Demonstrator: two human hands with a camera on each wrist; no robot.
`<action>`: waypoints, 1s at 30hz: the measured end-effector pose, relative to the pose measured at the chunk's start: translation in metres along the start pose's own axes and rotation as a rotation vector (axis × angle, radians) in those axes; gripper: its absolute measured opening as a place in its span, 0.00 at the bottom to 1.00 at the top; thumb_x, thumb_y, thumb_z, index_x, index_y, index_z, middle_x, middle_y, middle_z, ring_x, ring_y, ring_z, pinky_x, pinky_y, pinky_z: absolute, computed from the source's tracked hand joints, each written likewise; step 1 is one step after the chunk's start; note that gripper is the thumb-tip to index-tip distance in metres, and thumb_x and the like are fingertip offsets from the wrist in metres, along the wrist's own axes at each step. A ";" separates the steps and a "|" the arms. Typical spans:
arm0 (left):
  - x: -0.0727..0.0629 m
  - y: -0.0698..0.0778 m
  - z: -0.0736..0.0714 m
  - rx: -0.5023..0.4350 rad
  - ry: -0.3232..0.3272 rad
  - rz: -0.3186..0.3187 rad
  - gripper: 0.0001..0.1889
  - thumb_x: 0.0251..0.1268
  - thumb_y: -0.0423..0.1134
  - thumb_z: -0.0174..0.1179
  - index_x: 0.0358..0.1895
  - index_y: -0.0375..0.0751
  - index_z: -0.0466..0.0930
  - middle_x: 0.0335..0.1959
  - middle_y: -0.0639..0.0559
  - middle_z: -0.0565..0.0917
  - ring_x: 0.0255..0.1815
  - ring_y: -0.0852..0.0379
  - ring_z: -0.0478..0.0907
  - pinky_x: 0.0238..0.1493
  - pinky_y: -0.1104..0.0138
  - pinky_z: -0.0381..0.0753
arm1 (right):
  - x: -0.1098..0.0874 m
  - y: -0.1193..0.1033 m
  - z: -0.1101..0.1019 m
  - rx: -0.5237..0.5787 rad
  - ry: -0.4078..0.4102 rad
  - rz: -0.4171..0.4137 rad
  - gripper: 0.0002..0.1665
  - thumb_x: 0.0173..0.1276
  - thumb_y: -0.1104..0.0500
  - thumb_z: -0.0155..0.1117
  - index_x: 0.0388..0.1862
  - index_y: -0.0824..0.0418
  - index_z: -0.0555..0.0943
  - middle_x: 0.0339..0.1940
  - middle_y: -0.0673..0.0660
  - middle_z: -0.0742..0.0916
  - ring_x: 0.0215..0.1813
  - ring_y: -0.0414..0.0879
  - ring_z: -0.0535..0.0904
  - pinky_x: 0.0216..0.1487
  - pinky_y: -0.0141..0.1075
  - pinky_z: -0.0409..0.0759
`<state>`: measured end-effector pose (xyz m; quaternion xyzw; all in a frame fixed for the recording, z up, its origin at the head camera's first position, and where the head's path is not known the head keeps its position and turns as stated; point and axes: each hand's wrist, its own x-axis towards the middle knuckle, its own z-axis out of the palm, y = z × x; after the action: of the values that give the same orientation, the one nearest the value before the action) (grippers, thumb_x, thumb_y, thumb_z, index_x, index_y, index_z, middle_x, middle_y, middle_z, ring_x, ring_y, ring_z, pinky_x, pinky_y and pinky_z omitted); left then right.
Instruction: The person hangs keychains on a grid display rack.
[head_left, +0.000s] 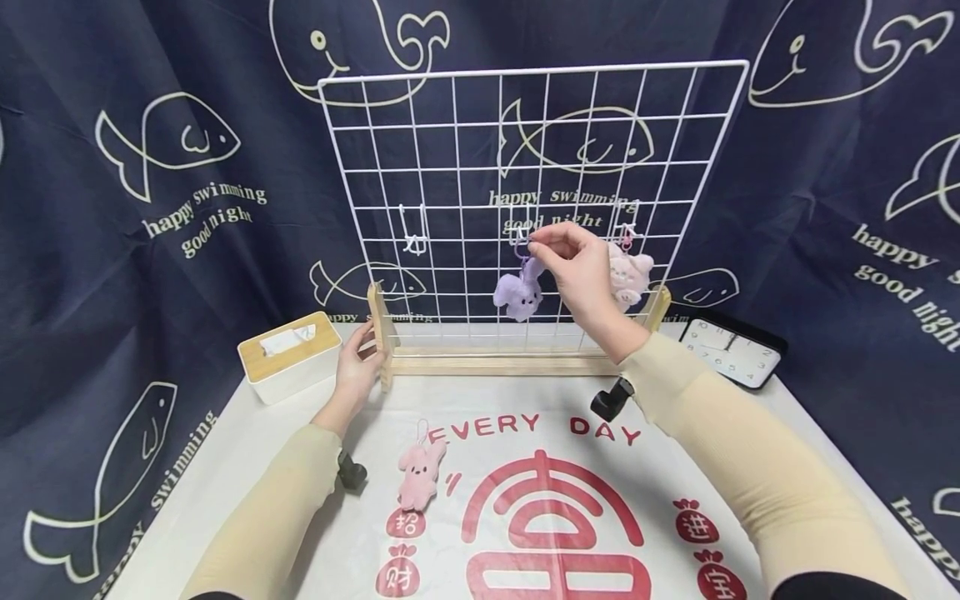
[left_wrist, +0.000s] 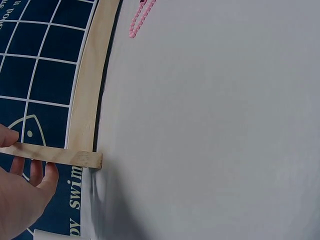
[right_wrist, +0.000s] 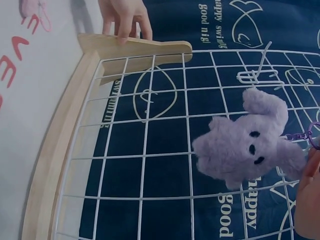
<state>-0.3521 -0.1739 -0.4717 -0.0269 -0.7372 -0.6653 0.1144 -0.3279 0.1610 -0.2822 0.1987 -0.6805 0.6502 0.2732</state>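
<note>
A purple plush rabbit keychain (head_left: 519, 296) hangs in front of the white wire grid (head_left: 525, 72), near the grid's middle hook (head_left: 519, 233). My right hand (head_left: 588, 275) pinches its purple ring (right_wrist: 313, 135) between thumb and fingertips, right at that hook. Low on the left, my left hand (head_left: 356, 375) grips the wooden side support (head_left: 378, 337) of the grid stand, thumb on one face and fingers on the other in the left wrist view. Close to the right hand, a pale pink plush keychain (head_left: 633, 275) hangs from the right hook (head_left: 627, 229), partly behind that hand.
Another white hook (head_left: 415, 242) hangs on the grid's left side. A pink plush rabbit keychain (head_left: 422, 475) lies on the printed white tablecloth (head_left: 315, 500). A tissue box (head_left: 292, 367) stands left of the stand, and a black-framed clock (head_left: 733, 350) stands to its right.
</note>
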 end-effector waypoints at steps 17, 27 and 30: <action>0.001 -0.001 0.000 0.016 -0.012 0.012 0.36 0.66 0.20 0.54 0.78 0.38 0.62 0.71 0.31 0.69 0.69 0.30 0.69 0.70 0.44 0.73 | 0.007 0.010 0.004 -0.036 0.047 0.026 0.10 0.63 0.73 0.72 0.42 0.78 0.84 0.29 0.43 0.88 0.30 0.36 0.82 0.33 0.24 0.82; 0.002 -0.003 -0.001 0.024 -0.004 0.016 0.35 0.65 0.20 0.54 0.77 0.38 0.63 0.70 0.32 0.70 0.67 0.31 0.70 0.69 0.45 0.74 | 0.013 0.016 0.012 -0.097 0.063 0.044 0.10 0.64 0.74 0.69 0.43 0.79 0.84 0.30 0.51 0.88 0.30 0.35 0.81 0.31 0.22 0.81; 0.001 -0.001 -0.002 0.021 -0.004 0.018 0.35 0.65 0.19 0.54 0.77 0.38 0.63 0.69 0.32 0.70 0.67 0.31 0.70 0.69 0.45 0.74 | 0.016 0.017 0.014 -0.128 0.086 0.017 0.08 0.65 0.73 0.70 0.42 0.78 0.85 0.33 0.60 0.89 0.29 0.35 0.80 0.29 0.22 0.78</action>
<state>-0.3530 -0.1757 -0.4726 -0.0336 -0.7440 -0.6566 0.1193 -0.3521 0.1494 -0.2857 0.1472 -0.7102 0.6153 0.3089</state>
